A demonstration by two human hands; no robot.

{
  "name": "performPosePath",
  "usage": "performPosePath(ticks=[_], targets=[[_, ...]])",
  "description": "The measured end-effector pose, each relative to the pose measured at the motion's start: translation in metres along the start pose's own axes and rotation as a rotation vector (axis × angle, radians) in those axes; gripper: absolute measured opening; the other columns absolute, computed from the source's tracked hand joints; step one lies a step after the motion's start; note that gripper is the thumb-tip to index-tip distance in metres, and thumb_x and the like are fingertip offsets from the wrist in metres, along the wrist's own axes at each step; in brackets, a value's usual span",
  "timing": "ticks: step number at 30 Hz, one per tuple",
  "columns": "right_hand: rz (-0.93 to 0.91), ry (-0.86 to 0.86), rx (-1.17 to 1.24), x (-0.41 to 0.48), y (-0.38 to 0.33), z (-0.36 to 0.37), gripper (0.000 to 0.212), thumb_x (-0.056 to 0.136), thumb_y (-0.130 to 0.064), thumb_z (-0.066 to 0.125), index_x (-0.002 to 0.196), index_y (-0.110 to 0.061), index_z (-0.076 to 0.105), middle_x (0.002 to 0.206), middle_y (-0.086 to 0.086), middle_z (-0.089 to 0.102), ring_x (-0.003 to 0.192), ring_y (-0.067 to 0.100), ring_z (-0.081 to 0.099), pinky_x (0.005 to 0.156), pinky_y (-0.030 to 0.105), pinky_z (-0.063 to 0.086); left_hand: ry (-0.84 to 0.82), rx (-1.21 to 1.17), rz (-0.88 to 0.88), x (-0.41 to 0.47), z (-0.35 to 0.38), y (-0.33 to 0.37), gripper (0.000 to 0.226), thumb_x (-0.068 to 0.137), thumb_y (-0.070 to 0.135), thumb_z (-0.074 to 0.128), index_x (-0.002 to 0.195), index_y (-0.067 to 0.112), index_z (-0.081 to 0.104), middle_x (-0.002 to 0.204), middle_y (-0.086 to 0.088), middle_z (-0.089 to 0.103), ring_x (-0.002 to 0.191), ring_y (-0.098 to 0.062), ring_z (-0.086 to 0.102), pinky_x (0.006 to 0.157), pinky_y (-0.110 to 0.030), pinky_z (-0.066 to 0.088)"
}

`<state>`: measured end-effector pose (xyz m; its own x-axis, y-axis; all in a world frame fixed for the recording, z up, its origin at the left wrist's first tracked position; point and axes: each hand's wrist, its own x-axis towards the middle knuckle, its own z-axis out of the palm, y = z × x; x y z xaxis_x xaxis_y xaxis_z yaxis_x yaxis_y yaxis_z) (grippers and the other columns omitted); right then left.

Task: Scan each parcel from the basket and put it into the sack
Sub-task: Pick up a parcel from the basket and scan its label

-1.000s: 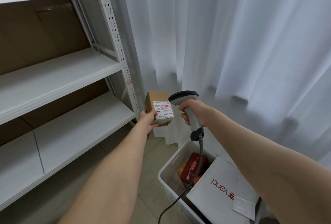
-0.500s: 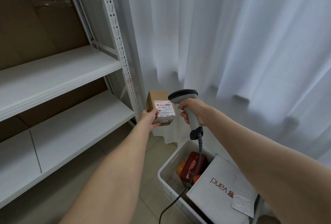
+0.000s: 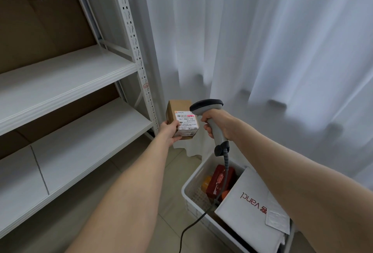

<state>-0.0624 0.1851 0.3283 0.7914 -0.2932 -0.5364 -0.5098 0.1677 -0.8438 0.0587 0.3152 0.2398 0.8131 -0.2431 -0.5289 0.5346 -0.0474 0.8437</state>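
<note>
My left hand (image 3: 168,131) grips a small brown cardboard parcel (image 3: 179,109) from below, its white barcode label facing me. My right hand (image 3: 219,121) is wrapped round the handle of a grey barcode scanner (image 3: 206,106), whose head sits right beside the label's right edge. The scanner's dark cable hangs down past a white plastic basket (image 3: 191,190) at lower right. Inside the basket lie a red box (image 3: 219,181), a white mailer bag (image 3: 250,202) with red print, and something orange. No sack is in view.
A white metal shelving rack (image 3: 76,66) with bare shelves fills the left side; its perforated upright (image 3: 133,40) stands just behind the parcel. White curtains (image 3: 262,50) hang across the back and right. Beige tiled floor (image 3: 167,202) runs between rack and basket.
Both hands and the parcel hold nearly still; the view has only shifted slightly.
</note>
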Motion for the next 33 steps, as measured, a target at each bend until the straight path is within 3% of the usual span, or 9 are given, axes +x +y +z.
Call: performPosePath(ticks=[5, 7, 9, 11, 14, 17, 25, 33], targets=[[-0.017, 0.034, 0.092, 0.007, 0.017, 0.014, 0.019, 0.089, -0.007, 0.056, 0.108, -0.003, 0.055, 0.068, 0.011, 0.059, 0.047, 0.014, 0.049, 0.046, 0.023, 0.046, 0.02, 0.057, -0.064, -0.008, -0.015, 0.0, 0.042, 0.091, 0.02, 0.058, 0.131, 0.012, 0.047, 0.127, -0.015, 0.056, 0.114, -0.033, 0.054, 0.092, -0.049, 0.05], [-0.012, 0.064, 0.145, 0.009, 0.026, 0.021, 0.019, 0.089, -0.008, 0.06, 0.107, -0.002, 0.056, 0.072, 0.013, 0.063, 0.047, 0.014, 0.053, 0.046, 0.024, 0.047, 0.003, 0.077, -0.109, -0.016, -0.025, 0.0, 0.038, 0.088, 0.032, 0.061, 0.12, 0.013, 0.053, 0.116, -0.013, 0.062, 0.096, -0.028, 0.06, 0.08, -0.045, 0.051], [-0.016, 0.112, 0.21, 0.01, 0.034, 0.029, 0.017, 0.088, -0.008, 0.064, 0.103, -0.002, 0.058, 0.076, 0.015, 0.064, 0.049, 0.016, 0.054, 0.048, 0.025, 0.048, -0.038, 0.088, -0.132, -0.023, -0.035, -0.002, 0.036, 0.085, 0.042, 0.061, 0.107, 0.014, 0.057, 0.108, -0.012, 0.064, 0.092, -0.026, 0.06, 0.08, -0.042, 0.051], [-0.01, 0.155, 0.274, 0.008, 0.043, 0.038, 0.025, 0.086, -0.011, 0.069, 0.106, -0.002, 0.058, 0.08, 0.015, 0.062, 0.059, 0.02, 0.056, 0.056, 0.03, 0.05, -0.06, 0.088, -0.139, -0.032, -0.047, -0.006, 0.04, 0.083, 0.049, 0.061, 0.101, 0.014, 0.06, 0.107, -0.013, 0.065, 0.098, -0.027, 0.061, 0.087, -0.041, 0.053], [-0.003, 0.172, 0.318, -0.002, 0.061, 0.052, 0.038, 0.084, -0.021, 0.075, 0.112, -0.007, 0.054, 0.089, 0.012, 0.059, 0.077, 0.026, 0.058, 0.072, 0.04, 0.056, -0.085, 0.029, -0.145, -0.053, -0.068, -0.015, 0.047, 0.081, 0.054, 0.059, 0.106, 0.014, 0.063, 0.108, -0.013, 0.068, 0.1, -0.028, 0.065, 0.075, -0.038, 0.057], [-0.019, 0.144, 0.359, -0.019, 0.083, 0.072, 0.045, 0.081, -0.029, 0.078, 0.114, -0.009, 0.055, 0.099, 0.011, 0.064, 0.088, 0.029, 0.063, 0.091, 0.051, 0.053, -0.09, 0.009, -0.138, -0.082, -0.092, -0.029, 0.044, 0.084, 0.05, 0.058, 0.111, 0.016, 0.062, 0.112, -0.014, 0.066, 0.101, -0.03, 0.065, 0.079, -0.042, 0.057], [0.068, -0.025, 0.364, -0.07, 0.137, 0.159, 0.048, 0.072, -0.023, 0.085, 0.112, -0.006, 0.065, 0.098, 0.012, 0.075, 0.088, 0.032, 0.073, 0.085, 0.048, 0.057, -0.032, -0.04, -0.16, -0.179, -0.182, -0.078, 0.032, 0.085, 0.033, 0.058, 0.112, 0.015, 0.057, 0.114, -0.018, 0.059, 0.104, -0.033, 0.058, 0.094, -0.047, 0.051], [0.117, -0.185, 0.17, -0.115, 0.169, 0.287, 0.045, 0.077, -0.023, 0.081, 0.114, -0.009, 0.061, 0.098, 0.01, 0.074, 0.09, 0.027, 0.071, 0.067, 0.037, 0.058, 0.088, -0.156, -0.164, -0.248, -0.319, -0.114, 0.043, 0.082, 0.027, 0.054, 0.123, 0.014, 0.051, 0.118, -0.02, 0.058, 0.107, -0.036, 0.057, 0.09, -0.05, 0.051]])
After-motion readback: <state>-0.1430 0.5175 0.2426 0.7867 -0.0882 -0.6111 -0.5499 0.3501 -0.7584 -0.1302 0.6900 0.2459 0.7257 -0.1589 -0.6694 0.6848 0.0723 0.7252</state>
